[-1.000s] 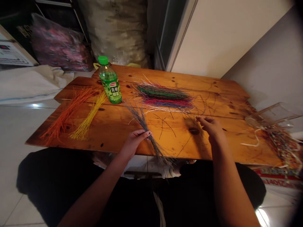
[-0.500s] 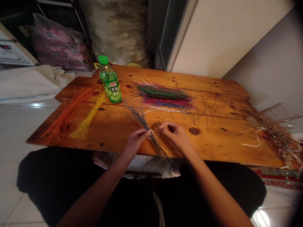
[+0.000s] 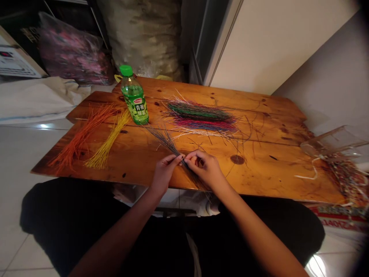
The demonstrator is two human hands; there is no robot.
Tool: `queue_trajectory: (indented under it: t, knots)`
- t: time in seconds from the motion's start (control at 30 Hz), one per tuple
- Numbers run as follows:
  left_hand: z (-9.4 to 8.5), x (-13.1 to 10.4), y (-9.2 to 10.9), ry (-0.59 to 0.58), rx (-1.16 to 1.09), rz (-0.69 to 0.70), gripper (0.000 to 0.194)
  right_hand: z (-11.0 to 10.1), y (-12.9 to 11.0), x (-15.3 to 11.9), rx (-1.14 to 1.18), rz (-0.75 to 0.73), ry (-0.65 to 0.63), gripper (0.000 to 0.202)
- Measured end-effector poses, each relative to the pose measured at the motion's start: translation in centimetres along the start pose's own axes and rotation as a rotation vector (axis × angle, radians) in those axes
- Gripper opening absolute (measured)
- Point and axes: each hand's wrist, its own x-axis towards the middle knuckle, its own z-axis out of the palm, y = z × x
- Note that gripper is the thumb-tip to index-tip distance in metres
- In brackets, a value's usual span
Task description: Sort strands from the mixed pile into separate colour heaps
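A bundle of thin dark grey strands (image 3: 167,142) slants across the near edge of the wooden table, its ends fanning out. My left hand (image 3: 168,167) pinches it near the middle between thumb and fingers. Against the bundle at the same spot, my right hand (image 3: 204,165) has its thumb and forefinger pressed together, the fingertips almost meeting those of the left. Whether it grips the grey strands or some thin piece is too small to tell. Beyond the hands lies a pile of green, red, blue and purple strands (image 3: 201,113), with white ones along its near side.
Orange strands (image 3: 83,134) and a yellow bundle (image 3: 108,142) lie at the left of the wooden table (image 3: 268,154). A green-capped drink bottle (image 3: 135,98) stands behind them. At the right edge is a clear plastic container (image 3: 331,142) above a heap of mixed scraps (image 3: 346,177).
My right hand has moved left and down onto the grey bundle, meeting my left hand, which keeps its pinch. The bundle's far end has swung slightly left.
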Motion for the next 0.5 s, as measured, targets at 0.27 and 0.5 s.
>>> queue_trajectory:
  t: [0.27,0.5]
  knots:
    - [-0.1,0.2,-0.2,0.04,-0.129,-0.021,0.014,-1.8,0.7,0.0,-0.002,-0.082,-0.003,0.016]
    - [-1.5,1.1,1.2,0.104,-0.283,-0.051,0.011,-7.5,7.2,-2.0,-0.082,0.106,0.338,0.028]
